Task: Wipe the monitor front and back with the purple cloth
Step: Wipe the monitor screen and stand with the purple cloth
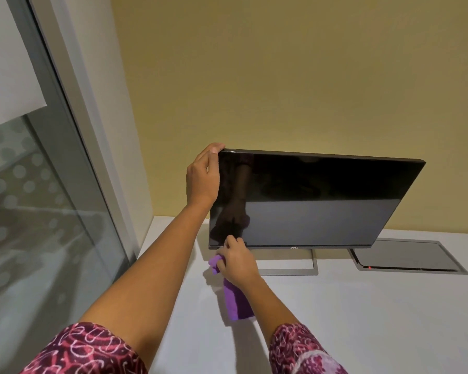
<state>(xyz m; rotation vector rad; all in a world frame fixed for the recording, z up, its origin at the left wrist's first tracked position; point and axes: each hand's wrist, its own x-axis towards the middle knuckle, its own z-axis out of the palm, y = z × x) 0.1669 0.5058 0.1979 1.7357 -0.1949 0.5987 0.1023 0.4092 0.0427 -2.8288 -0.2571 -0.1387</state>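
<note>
We see the right hand (237, 261) with its fingers curled around a bunched purple cloth (237, 300). The hand is at the lower left corner of the monitor (316, 201). Most of the cloth trails down from under the palm toward the white table (335, 333), and we cannot tell whether any of it touches the glass.

The left hand (203, 176) grips the monitor's upper left corner, with its fingers wrapped over the top edge and its palm along the side. The dark screen is switched off, leans back and mirrors both arms. It stands on a grey open-frame stand (289, 269) in front of a yellow wall (281, 76). A metal floor-style hatch (405, 256) is set into the table to the right, and a glass partition (38, 211) stands at the left.

We judge that the front is being wiped, beginning at this corner. To do it well, we would bring a flat fold of cloth under the fingertips and sweep across in overlapping rows with light pressure, while the left hand braces the panel so it does not tip or swivel. The back probably remains to be done.
</note>
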